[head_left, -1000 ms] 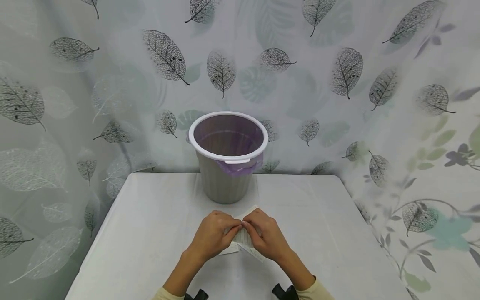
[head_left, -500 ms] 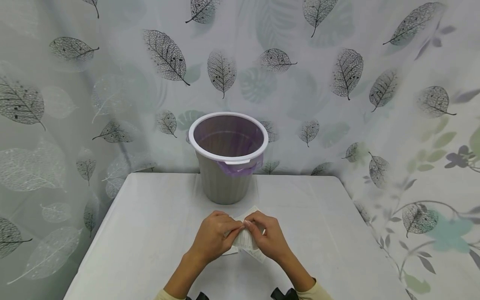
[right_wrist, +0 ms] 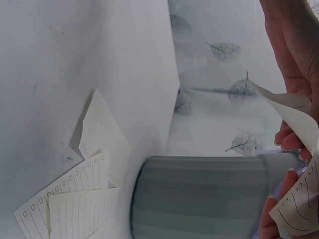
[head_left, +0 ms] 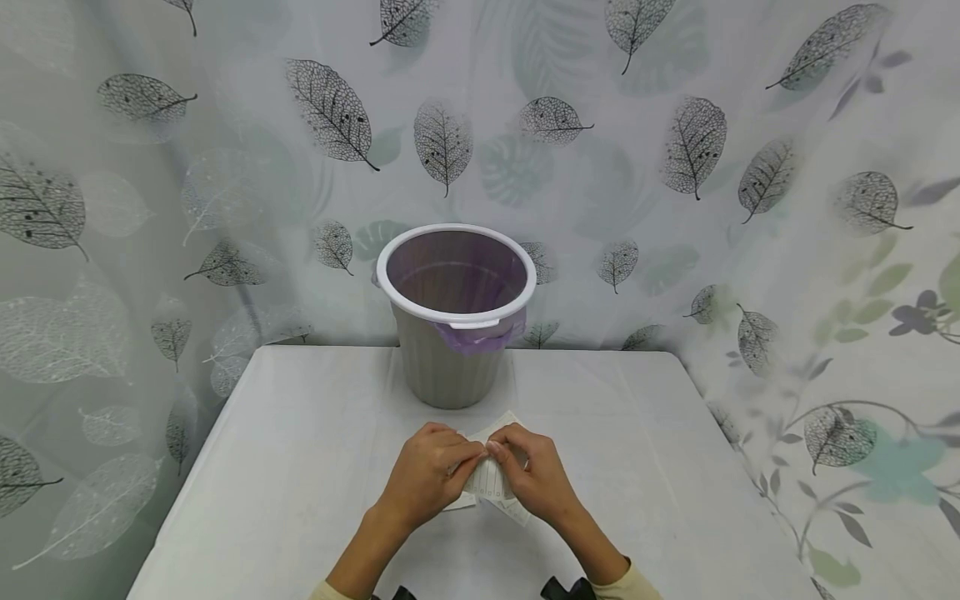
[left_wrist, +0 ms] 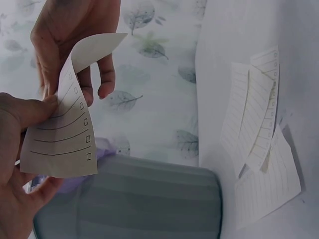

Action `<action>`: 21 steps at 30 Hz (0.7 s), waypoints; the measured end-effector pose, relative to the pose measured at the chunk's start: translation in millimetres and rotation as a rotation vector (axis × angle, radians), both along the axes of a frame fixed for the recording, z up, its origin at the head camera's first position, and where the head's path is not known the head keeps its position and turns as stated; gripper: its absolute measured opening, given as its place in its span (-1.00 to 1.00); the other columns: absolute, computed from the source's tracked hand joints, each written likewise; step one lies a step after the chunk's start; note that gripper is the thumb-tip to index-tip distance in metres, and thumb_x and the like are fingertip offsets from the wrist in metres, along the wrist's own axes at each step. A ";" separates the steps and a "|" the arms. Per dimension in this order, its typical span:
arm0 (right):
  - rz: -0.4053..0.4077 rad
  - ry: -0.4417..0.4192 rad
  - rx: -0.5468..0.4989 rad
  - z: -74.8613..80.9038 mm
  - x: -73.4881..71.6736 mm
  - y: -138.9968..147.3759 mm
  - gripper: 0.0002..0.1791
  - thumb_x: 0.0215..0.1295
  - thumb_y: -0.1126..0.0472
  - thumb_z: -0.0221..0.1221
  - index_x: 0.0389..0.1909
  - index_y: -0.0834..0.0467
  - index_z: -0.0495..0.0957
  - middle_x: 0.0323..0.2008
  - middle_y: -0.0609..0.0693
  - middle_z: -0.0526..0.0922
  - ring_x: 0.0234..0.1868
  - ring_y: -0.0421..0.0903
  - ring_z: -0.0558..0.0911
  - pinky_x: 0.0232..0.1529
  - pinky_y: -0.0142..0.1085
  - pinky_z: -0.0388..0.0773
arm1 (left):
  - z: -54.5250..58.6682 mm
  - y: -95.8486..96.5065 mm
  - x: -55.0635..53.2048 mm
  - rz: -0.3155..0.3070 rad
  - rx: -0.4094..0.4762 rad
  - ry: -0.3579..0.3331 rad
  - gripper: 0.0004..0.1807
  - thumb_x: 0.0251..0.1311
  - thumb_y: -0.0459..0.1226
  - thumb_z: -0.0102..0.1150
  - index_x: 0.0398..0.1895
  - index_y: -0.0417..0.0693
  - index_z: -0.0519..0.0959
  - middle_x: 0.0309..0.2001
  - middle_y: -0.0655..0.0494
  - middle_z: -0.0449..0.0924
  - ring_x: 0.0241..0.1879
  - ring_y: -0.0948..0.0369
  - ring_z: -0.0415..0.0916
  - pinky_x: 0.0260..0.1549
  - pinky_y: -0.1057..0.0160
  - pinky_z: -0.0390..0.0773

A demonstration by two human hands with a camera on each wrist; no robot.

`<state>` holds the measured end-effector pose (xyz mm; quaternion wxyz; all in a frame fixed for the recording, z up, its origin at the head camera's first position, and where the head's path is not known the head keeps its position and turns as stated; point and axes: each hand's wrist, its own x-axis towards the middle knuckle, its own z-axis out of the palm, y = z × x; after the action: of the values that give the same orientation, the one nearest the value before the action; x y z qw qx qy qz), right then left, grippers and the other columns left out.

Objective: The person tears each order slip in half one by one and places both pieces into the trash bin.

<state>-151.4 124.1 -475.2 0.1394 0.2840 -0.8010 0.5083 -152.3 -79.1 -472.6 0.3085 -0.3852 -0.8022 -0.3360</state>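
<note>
Both hands meet over the table, near its front. My left hand (head_left: pixel 427 471) and right hand (head_left: pixel 538 475) pinch a strip of lined checklist paper (left_wrist: pixel 60 142) between thumbs and fingers, their fingertips close together at its edge. The strip is curled, with a row of small printed boxes down one side and one end bent over. Beneath the hands, several loose pieces of similar lined paper (left_wrist: pixel 256 109) lie overlapping on the table, one with an uneven edge (left_wrist: pixel 269 181). In the head view the hands cover most of these pieces.
A grey trash bin (head_left: pixel 450 371) with a white rim (head_left: pixel 382 271) stands just beyond the hands at the back of the white-covered table (head_left: pixel 300 433). A purple bag liner (head_left: pixel 480 337) hangs over its front. A leaf-patterned curtain (head_left: pixel 585 192) surrounds the table.
The hands have shifted very slightly, still pinching the paper. More of the strip's lined face shows between them than one second ago.
</note>
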 end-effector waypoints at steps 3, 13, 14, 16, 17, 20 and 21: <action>-0.015 -0.007 -0.003 -1.3 0.1 -0.7 -0.86 0.48 0.33 0.25 -0.28 0.05 0.68 -0.32 -0.17 0.72 -0.29 -0.17 0.66 -0.23 -0.24 0.61 | 1.0 0.4 0.8 0.004 -0.001 0.002 -0.93 0.14 -0.39 0.49 -0.33 -0.07 0.80 -0.39 0.23 0.75 -0.40 0.28 0.66 -0.16 0.15 0.63; -0.017 -0.037 -0.016 -1.2 0.7 -0.3 -0.87 0.49 0.31 0.24 -0.28 0.05 0.67 -0.31 -0.16 0.71 -0.33 -0.18 0.65 -0.27 -0.28 0.59 | 2.2 2.0 1.9 0.008 0.009 0.023 -0.86 0.05 -0.44 0.53 -0.36 -0.04 0.78 -0.41 0.22 0.74 -0.41 0.28 0.66 -0.20 0.15 0.63; -0.016 -0.039 -0.019 -0.6 1.1 -0.6 -0.87 0.49 0.31 0.23 -0.28 0.06 0.67 -0.31 -0.16 0.71 -0.33 -0.18 0.65 -0.28 -0.28 0.59 | 1.9 2.2 2.0 0.008 0.007 0.022 -0.85 0.05 -0.44 0.53 -0.36 -0.04 0.78 -0.41 0.22 0.74 -0.41 0.28 0.66 -0.20 0.15 0.63; -0.015 -0.039 -0.027 -0.5 1.5 -1.1 -0.87 0.48 0.33 0.23 -0.28 0.07 0.67 -0.31 -0.14 0.72 -0.33 -0.17 0.65 -0.30 -0.29 0.59 | 1.5 2.3 1.8 0.009 0.001 0.021 -0.86 0.05 -0.43 0.53 -0.36 -0.04 0.78 -0.41 0.22 0.73 -0.41 0.29 0.65 -0.20 0.15 0.63; -0.015 -0.037 -0.031 -0.8 1.6 -1.3 -0.87 0.48 0.35 0.23 -0.28 0.09 0.67 -0.31 -0.12 0.72 -0.34 -0.16 0.65 -0.31 -0.29 0.59 | 1.3 2.4 1.8 0.010 -0.001 0.021 -0.86 0.06 -0.42 0.53 -0.36 -0.04 0.78 -0.41 0.22 0.73 -0.41 0.29 0.65 -0.20 0.15 0.63; -0.011 -0.035 -0.036 -1.2 1.9 -1.5 -0.87 0.48 0.35 0.23 -0.27 0.10 0.67 -0.31 -0.10 0.72 -0.34 -0.14 0.65 -0.32 -0.29 0.59 | 1.5 2.8 2.1 0.018 -0.014 0.016 -0.88 0.08 -0.40 0.53 -0.37 -0.03 0.77 -0.41 0.22 0.73 -0.40 0.28 0.66 -0.20 0.14 0.63; -0.011 -0.032 -0.037 -1.7 1.8 -1.3 -0.87 0.48 0.35 0.23 -0.27 0.10 0.67 -0.31 -0.11 0.72 -0.34 -0.14 0.65 -0.32 -0.29 0.59 | 1.7 2.9 2.1 0.022 -0.021 0.010 -0.89 0.10 -0.38 0.53 -0.38 -0.03 0.76 -0.41 0.23 0.73 -0.40 0.28 0.66 -0.20 0.13 0.63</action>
<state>-149.6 122.8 -476.9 0.1343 0.2688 -0.7952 0.5267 -150.2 -76.2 -470.8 0.3119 -0.3814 -0.8083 -0.3223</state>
